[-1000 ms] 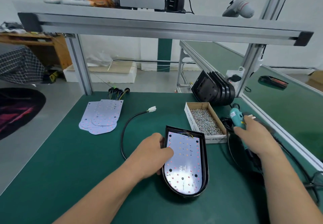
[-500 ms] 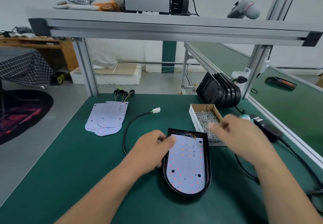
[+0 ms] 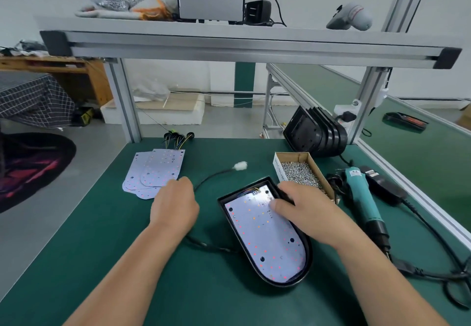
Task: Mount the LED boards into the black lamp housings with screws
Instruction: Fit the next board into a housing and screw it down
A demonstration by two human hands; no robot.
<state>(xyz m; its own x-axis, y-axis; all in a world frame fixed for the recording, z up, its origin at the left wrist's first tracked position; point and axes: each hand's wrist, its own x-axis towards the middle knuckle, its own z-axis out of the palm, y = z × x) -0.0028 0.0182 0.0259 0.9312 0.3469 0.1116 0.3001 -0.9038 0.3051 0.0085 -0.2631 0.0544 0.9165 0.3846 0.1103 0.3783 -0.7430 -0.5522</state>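
Observation:
A black lamp housing (image 3: 227,204) lies on the green bench, turned at an angle, with a white LED board (image 3: 265,239) seated inside it. My right hand (image 3: 308,213) grips the housing's upper right corner, thumb pressed on the board and fingers over the rim. My left hand (image 3: 173,206) hovers left of the housing, fingers relaxed and holding nothing, its fingertips by the stack of loose LED boards (image 3: 153,170). A cardboard box of screws (image 3: 300,170) stands just behind my right hand. The teal electric screwdriver (image 3: 359,193) lies on the bench to the right.
A stack of black housings (image 3: 316,132) leans at the back right by the frame post. The housing's cable with a white connector (image 3: 240,165) curves between my hands. A black power adapter (image 3: 384,185) and cords lie at the right edge. An aluminium shelf (image 3: 229,43) spans overhead.
My right hand let go of the screwdriver and moved onto the housing's upper right corner. My left hand left the housing and moved left toward the boards. The housing turned.

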